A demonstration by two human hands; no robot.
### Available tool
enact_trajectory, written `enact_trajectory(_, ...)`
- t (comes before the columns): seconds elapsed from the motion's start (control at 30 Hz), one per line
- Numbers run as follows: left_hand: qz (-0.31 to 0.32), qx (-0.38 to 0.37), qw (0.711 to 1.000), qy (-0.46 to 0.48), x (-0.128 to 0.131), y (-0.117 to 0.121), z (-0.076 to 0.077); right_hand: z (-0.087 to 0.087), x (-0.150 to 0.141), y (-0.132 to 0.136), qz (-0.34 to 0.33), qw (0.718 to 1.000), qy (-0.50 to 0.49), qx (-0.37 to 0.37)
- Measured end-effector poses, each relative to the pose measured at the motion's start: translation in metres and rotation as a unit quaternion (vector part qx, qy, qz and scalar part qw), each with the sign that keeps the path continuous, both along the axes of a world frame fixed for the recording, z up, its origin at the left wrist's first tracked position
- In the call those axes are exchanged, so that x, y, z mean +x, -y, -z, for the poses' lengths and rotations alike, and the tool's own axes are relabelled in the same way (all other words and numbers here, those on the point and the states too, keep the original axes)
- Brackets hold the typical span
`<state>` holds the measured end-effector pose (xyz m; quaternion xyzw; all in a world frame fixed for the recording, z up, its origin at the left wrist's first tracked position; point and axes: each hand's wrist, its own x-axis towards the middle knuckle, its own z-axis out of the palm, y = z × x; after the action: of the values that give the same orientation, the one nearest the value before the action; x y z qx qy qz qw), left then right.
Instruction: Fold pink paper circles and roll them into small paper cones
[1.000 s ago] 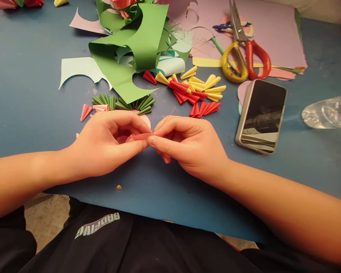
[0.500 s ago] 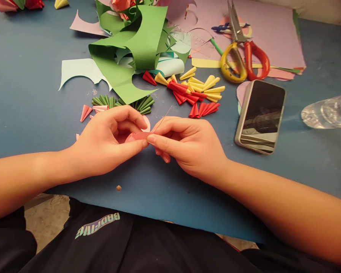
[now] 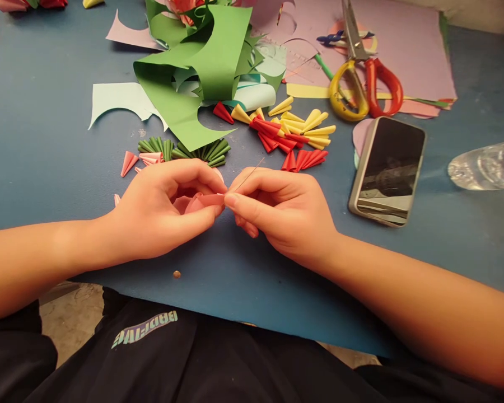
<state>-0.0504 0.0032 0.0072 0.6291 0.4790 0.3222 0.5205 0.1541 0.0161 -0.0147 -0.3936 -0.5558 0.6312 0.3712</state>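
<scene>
My left hand is closed around a piece of pink paper, which curls between its thumb and fingers. Against that paper's right end, my right hand pinches with thumb and forefinger. A thin needle, or a fine wire, sticks up and to the right out of this pinch; its lower end is hidden. The fingertips of both hands nearly touch. Behind the left hand lie green paper cones and pink paper cones. Red paper cones and yellow paper cones lie beyond the right hand.
Green paper offcuts are heaped at the back beside a pale blue offcut. Scissors with yellow and red handles rest on pink sheets. A phone and a clear bottle lie on the right.
Both hands have shifted slightly right with the pink paper. The paper looks more curled in my left hand. The whole view has also moved a little.
</scene>
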Motion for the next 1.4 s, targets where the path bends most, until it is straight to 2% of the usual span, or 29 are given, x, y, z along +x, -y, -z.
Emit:
enact_trajectory(0.23, 0.015, 0.058, 0.997, -0.058, -0.001, -0.003, 0.004, -0.003, 0.0, 0.0, 0.024, 0.993, 0.084, 0.077)
enact_trajectory(0.47, 0.021, 0.062, 0.994, -0.089, -0.003, -0.002, 0.003, -0.003, 0.001, -0.003, 0.029, 0.998, 0.051, 0.027)
enact_trajectory(0.63, 0.046, 0.065, 0.992, -0.101, -0.005, -0.003, 0.005, -0.003, 0.001, -0.005, 0.032, 0.994, 0.09, 0.046)
enact_trajectory(0.87, 0.033, 0.054, 0.99, -0.124, -0.004, -0.004, -0.001, -0.001, 0.003, -0.006, 0.006, 0.992, 0.109, 0.059)
enact_trajectory(0.97, 0.027, 0.051, 0.991, -0.122, -0.003, -0.005, -0.003, 0.001, 0.004, -0.006, -0.013, 0.99, 0.107, 0.089)
enact_trajectory(1.1, 0.031, 0.061, 0.991, -0.112, -0.003, -0.005, 0.0, 0.002, 0.003, -0.004, -0.005, 0.986, 0.115, 0.123)
enact_trajectory(1.27, 0.021, 0.09, 0.993, -0.079, -0.003, -0.004, 0.008, 0.0, 0.003, -0.002, 0.015, 0.995, 0.068, 0.078)
enact_trajectory(1.4, -0.004, 0.075, 0.996, -0.054, -0.004, -0.002, 0.009, 0.001, 0.001, -0.002, 0.032, 0.998, 0.022, 0.039)
